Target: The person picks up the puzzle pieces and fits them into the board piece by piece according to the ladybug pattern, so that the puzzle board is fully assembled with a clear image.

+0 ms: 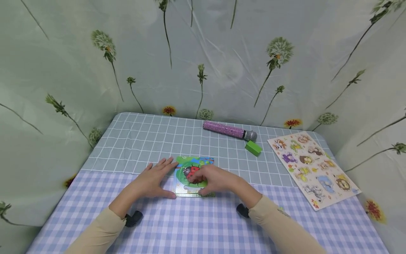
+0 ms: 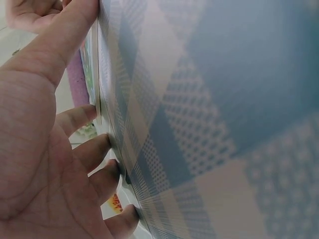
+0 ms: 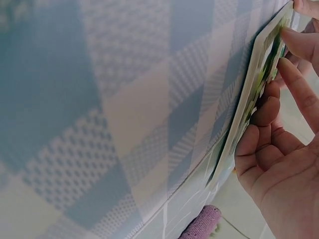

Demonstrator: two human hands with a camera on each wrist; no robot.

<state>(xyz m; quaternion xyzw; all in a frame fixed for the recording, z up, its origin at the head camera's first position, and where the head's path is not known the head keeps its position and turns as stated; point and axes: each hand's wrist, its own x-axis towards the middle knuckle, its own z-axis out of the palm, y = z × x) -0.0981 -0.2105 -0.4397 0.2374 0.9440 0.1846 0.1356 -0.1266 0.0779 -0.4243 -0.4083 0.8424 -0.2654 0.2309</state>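
A square jigsaw puzzle [image 1: 182,180] with a red ladybug on a green leaf lies on the table, across the seam of two cloths. My left hand [image 1: 155,179] rests beside it, fingers spread, with the index fingertip and thumb at its left edge. Over the lower right of the picture, my right hand [image 1: 216,180] covers part of the ladybug. In the right wrist view, the thumb and index fingertips touch the puzzle's face [image 3: 264,69], a little apart. The other fingers [image 3: 256,144] are curled at its side. Pale jigsaw outlines show below the leaf.
A purple glittery microphone [image 1: 226,129] lies behind the puzzle, with a green block [image 1: 253,148] close to its head. An animal puzzle board [image 1: 312,169] lies along the right side. A flower-printed curtain [image 1: 234,70] hangs behind the table.
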